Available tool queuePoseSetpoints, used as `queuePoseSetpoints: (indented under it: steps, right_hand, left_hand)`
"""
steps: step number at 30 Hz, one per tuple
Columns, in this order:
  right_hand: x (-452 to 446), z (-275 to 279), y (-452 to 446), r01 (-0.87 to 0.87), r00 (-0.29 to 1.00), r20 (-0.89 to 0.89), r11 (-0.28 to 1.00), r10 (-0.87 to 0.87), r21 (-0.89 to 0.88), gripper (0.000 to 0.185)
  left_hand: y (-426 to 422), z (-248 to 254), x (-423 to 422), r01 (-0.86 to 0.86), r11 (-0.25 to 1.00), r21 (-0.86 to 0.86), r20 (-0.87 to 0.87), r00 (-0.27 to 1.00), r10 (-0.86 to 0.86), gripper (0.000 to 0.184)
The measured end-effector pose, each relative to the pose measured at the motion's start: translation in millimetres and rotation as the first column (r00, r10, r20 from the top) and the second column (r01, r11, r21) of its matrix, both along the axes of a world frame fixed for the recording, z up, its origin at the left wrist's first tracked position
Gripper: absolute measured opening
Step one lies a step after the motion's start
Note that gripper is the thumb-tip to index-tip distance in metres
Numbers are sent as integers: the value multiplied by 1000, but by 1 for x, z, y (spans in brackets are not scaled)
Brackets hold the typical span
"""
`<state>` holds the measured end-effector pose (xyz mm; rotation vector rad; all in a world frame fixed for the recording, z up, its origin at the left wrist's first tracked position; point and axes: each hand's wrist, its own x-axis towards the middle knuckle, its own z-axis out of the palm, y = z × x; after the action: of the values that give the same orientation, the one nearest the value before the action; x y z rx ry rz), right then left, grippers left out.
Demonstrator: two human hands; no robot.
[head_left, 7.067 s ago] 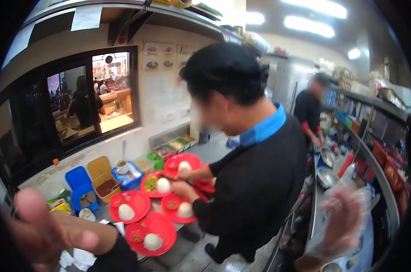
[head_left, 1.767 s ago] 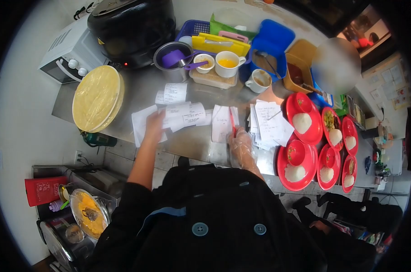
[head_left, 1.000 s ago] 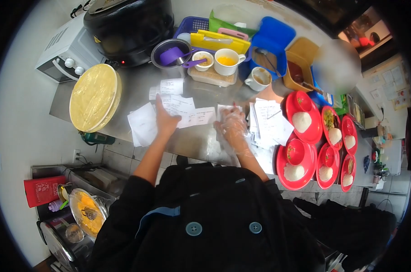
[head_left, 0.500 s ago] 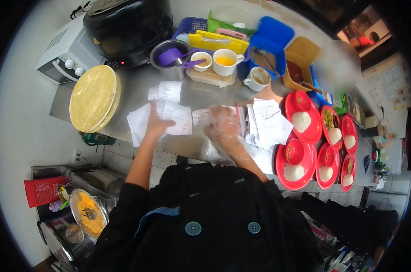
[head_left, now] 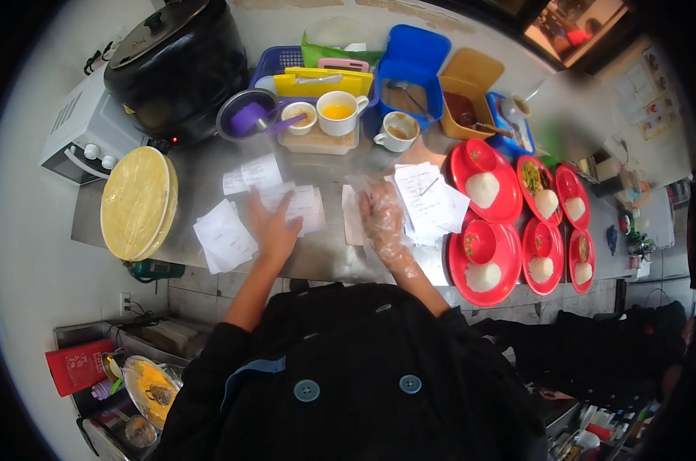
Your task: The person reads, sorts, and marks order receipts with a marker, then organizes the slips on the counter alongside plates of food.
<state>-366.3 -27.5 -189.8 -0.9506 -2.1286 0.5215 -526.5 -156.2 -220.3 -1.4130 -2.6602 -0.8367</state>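
Note:
My bare left hand [head_left: 275, 230] is open, its fingers spread over handwritten paper slips [head_left: 309, 207] on the steel counter. Just left of it lie more white slips [head_left: 225, 237], and another overlapping group [head_left: 253, 175] is above its fingertips. My right hand [head_left: 385, 219] wears a clear plastic glove, its fingers curled at the edge of a pale paper slip [head_left: 352, 217]. Part of that slip is hidden by the glove. Right beside this hand sits a stack of written slips [head_left: 431, 201] with a dark pen [head_left: 428, 187] on top.
Red plates [head_left: 482, 262] with rice stand at the right. Along the back are cups [head_left: 338, 115], a blue container [head_left: 411, 96], a brown container [head_left: 461, 107] and a black pot [head_left: 171, 73]. Wrapped yellow discs [head_left: 135, 203] lie at left. Another person's dark clothing [head_left: 594, 346] shows lower right.
My left hand has opened and spread, and its slips now lie in separate groups on the counter. My right hand stays by the stack, its slip turned more upright. The view has shifted.

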Motion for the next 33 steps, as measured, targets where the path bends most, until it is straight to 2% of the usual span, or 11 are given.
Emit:
queuePoseSetpoints:
  steps: [7,11,13,14,15,17,18,19,20,28,33]
  right_hand:
    - [15,-22,-16,-26,999,37,999,27,-18,36]
    - [18,0,-32,-201,975,72,973,210,-115,32]
    - [18,-9,-35,-293,949,22,902,315,-317,28]
    - [17,-23,-35,-338,937,-66,841,344,-422,25]
    - [21,-65,-30,-390,920,86,873,382,292,24]
    - [33,-39,-39,-457,890,-62,884,452,-97,24]
    - [40,-6,-46,-378,895,221,922,388,-86,24]
    - [39,1,-51,-348,937,-183,805,296,-480,24]
    - [35,-11,-46,-259,960,-59,786,273,-562,26]
    - [64,-28,-66,-8,994,108,1000,10,-16,34]
    - [119,0,-92,250,958,228,892,-172,-377,23]
  left_hand:
    - [10,27,16,87,996,-36,-156,984,-92,44]
    - [25,29,38,188,964,187,385,889,-248,35]
    - [30,40,38,62,985,161,984,72,-166,32]
    - [31,41,44,35,978,206,979,-12,-206,29]
    - [31,33,41,73,971,227,973,-71,-222,29]
    - [34,34,45,38,979,202,961,-202,-191,28]
    - [34,48,49,98,977,189,963,-214,-164,27]
    - [37,21,43,184,934,307,949,-135,-285,26]
    - [45,3,39,246,918,311,948,-8,-319,25]
    - [128,-76,-27,435,879,196,842,385,-378,20]
    - [157,-76,-32,619,781,-83,587,664,-464,20]
